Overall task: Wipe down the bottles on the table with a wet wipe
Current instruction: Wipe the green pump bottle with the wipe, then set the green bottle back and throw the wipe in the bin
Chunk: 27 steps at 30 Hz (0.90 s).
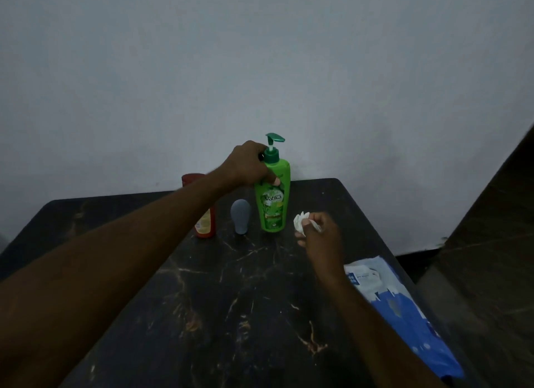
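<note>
Dim room, grey wall; dark marbled counter [231, 301] is carrying three bottles at its far edge. Green pump bottle [273, 198] is standing upright (spout pointing right), left hand [248, 165] gripping its shoulder. Right hand [319, 235] is pinching a crumpled wet wipe [300, 221] just beside it.

Single head-worn view, forward and down over the table [231, 301].
</note>
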Each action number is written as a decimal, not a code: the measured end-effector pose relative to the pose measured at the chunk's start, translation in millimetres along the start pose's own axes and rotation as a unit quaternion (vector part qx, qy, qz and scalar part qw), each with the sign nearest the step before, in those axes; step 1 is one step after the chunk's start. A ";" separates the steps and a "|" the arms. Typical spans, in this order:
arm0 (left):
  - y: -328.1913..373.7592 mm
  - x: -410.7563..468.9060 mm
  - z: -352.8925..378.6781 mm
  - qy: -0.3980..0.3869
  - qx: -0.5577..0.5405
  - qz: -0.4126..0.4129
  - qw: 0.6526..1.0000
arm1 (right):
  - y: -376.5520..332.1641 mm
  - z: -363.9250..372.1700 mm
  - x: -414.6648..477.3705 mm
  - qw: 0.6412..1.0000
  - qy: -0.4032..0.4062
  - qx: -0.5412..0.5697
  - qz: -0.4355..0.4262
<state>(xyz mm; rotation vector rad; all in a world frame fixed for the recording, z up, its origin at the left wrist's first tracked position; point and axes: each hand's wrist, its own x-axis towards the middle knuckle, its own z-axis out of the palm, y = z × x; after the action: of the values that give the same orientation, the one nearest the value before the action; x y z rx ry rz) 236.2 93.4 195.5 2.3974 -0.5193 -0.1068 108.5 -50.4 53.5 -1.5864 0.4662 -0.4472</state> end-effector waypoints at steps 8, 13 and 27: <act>1.7 23.9 6.7 -0.031 0.026 -0.017 0.999 | -40.0 2.4 19.5 0.999 0.019 -0.016 0.035; -3.5 26.4 12.0 -0.023 0.028 -0.021 0.999 | -57.9 -4.0 21.8 0.997 0.025 -0.023 0.064; 11.4 8.7 -2.1 -0.064 -0.028 -0.092 0.993 | -114.7 -20.9 4.5 0.997 0.053 -0.038 0.034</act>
<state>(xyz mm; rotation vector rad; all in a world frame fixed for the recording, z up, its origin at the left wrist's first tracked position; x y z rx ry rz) 240.7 83.4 204.9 2.3893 -0.3462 -0.3537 104.2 -63.9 169.3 -1.6194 0.6230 -0.4690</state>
